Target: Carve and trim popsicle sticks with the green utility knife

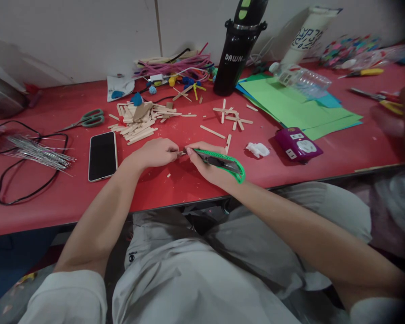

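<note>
Red tabletop (175,191) ran along a pale wall (87,36), with craft materials laid across most of its depth. Both of the person's hands were found near the front edge, almost meeting at the fingertips.

Right hand (207,167): closed around a green box cutter (224,164), grip firm by appearance. The cutter's long axis sloped from the fingertips down to the right, its butt end resting over the wrist side and its front end directed left, at the other hand.

Left hand (158,152): fingers drawn to a narrow pinch on a small pale piece (180,153), probably wood. Most of it was hidden by the fingers, so its full length could not be established. The exposed end pointed right, roughly in line with the cutter's nose. Whether blade and piece were touching could not be determined.

That facing alignment was judged the governing relation: piece to the left, cutter to the right, only a slight gap at most between them, with the left fingertips just beside the cutting end. A slip leftward would, in this assessment, reach those fingertips first.

Craft sticks (140,130) lay heaped just beyond the left hand, which was the nearer of the two. One loose stick (212,131) lay beyond the right hand, slanting towards the person at its right end. A smartphone (103,156) lay left of the left forearm.
</note>
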The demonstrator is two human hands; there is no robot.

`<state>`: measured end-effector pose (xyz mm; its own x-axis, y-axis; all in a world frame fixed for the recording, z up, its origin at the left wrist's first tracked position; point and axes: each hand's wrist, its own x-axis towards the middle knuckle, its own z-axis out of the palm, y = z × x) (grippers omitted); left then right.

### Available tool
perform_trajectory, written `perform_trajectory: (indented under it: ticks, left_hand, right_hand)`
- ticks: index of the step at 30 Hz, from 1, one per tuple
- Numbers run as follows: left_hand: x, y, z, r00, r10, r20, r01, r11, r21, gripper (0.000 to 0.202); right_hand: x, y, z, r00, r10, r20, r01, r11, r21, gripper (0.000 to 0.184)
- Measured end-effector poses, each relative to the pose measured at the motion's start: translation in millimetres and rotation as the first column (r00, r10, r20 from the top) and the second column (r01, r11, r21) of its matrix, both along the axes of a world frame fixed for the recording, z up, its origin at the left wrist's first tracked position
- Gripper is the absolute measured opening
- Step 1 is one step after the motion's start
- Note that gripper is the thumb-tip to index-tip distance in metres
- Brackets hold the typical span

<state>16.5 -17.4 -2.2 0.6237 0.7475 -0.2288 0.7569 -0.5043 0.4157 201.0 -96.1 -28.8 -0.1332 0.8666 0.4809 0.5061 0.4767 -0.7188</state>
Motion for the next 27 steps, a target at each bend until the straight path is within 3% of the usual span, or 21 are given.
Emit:
perform_trajectory:
  ticks: [27]
  left_hand:
    - [0.0, -1.7, 1.2, 1.0, 0.002, 0.024, -0.002, 1.0, -0.024, 0.029]
  right_hand:
    - [0.8, 2.4, -7.5, 1.0, 0.027, -0.01, -0.027, 1.0, -0.005, 0.025]
